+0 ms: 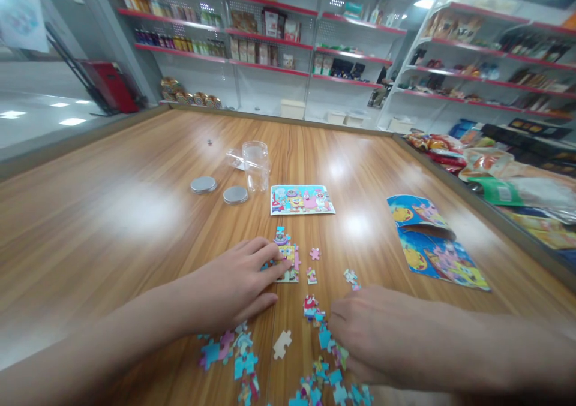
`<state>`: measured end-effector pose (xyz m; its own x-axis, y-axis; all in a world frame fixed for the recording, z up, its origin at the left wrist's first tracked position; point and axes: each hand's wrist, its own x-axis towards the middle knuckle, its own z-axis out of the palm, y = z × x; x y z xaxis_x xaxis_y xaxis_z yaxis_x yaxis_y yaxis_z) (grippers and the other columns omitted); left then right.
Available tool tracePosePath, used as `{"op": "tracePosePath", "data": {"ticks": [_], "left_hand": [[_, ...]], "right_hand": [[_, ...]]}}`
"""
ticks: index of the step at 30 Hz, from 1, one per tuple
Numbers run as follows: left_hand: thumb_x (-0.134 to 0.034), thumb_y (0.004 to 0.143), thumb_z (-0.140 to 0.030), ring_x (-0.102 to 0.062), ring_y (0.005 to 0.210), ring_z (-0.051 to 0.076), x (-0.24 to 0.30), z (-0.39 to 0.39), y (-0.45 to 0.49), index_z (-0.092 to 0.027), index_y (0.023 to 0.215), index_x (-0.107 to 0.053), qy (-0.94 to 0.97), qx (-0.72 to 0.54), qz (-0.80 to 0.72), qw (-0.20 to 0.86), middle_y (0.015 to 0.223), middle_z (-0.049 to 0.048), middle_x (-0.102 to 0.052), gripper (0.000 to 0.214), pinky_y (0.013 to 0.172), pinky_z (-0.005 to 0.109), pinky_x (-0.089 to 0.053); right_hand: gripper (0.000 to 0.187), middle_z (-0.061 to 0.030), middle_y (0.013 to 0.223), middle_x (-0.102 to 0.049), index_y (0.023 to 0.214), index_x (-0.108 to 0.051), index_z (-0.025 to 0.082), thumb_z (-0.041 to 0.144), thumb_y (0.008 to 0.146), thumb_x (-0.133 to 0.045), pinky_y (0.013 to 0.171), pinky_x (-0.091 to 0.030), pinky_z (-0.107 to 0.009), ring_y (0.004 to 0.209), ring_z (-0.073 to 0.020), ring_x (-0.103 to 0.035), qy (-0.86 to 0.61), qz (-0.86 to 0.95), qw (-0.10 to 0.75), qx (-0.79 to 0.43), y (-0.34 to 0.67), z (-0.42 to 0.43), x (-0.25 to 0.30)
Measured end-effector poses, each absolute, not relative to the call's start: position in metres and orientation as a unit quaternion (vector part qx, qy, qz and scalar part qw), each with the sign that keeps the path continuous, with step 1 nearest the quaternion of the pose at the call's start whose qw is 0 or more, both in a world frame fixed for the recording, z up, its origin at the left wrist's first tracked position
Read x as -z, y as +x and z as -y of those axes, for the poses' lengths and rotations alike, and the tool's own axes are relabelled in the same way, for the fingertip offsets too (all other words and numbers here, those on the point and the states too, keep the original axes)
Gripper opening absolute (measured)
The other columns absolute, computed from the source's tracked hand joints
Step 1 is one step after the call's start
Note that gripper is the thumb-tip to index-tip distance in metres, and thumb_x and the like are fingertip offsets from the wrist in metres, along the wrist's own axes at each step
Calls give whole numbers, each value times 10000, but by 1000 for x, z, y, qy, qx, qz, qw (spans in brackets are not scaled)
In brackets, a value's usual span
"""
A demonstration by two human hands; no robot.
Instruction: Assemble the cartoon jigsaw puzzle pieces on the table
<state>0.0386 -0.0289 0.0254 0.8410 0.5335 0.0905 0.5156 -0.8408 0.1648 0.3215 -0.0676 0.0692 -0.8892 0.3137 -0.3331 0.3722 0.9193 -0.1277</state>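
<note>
My left hand [238, 280] lies with fingers stretched out over a small joined part of a jigsaw puzzle [288, 271], which shows a yellow cartoon face. A cluster with a purple piece [281, 238] adjoins its upper edge. To the right, my right hand [373, 328] is curled down among loose puzzle pieces [324, 337]; its fingertips are hidden, so whatever they hold cannot be made out. Between the hands a blank cream piece [282, 344] lies face down. A pink piece [315, 253] and a multicoloured piece [311, 276] rest beside the joined part.
Beyond the hands lies a picture card [302, 200] with cartoon figures. Clear plastic jars [255, 166] stand and lie behind two silver lids [235, 195]. A folded blue printed sheet [438, 250] is at the right. Packaged goods [508, 172] line the table's right side.
</note>
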Motion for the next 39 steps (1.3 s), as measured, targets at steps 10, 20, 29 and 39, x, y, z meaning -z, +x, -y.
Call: {"op": "tracePosePath", "data": {"ticks": [10,20,29,39], "left_hand": [[-604,973,-305,-548,1170,280,-27,30,39,-177,1333,-585,956,-83,-273,69,1238,115,-601,383,1009,421,-480],[-560,999,-309,-523,1190,313,-30,29,42,-161,1359,-553,954,-36,-288,82,1262,132,-573,389,1034,490,-482],[-551,1007,-335,-496,1214,325,-28,31,40,-164,1393,-520,953,-37,-287,85,1303,133,-548,424,1044,509,-476],[-556,1008,-329,-502,1202,316,-26,28,38,-177,1436,-499,957,-41,-277,75,1312,132,-547,458,1036,503,-475]], "right_hand": [[53,-31,730,-684,842,-658,162,207,815,-647,481,-213,-344,544,-155,-537,163,-973,148,72,319,65,-52],[60,-48,813,-686,904,-659,157,201,894,-620,516,-199,-342,579,-145,-468,138,-978,123,91,316,64,-58],[122,-35,844,-636,897,-616,164,233,970,-547,551,-236,-329,660,-137,-467,152,-981,70,97,313,52,-46],[128,-22,919,-606,1064,-639,215,289,1030,-540,566,-269,-299,734,-139,-498,93,-986,27,137,312,36,-48]]}}
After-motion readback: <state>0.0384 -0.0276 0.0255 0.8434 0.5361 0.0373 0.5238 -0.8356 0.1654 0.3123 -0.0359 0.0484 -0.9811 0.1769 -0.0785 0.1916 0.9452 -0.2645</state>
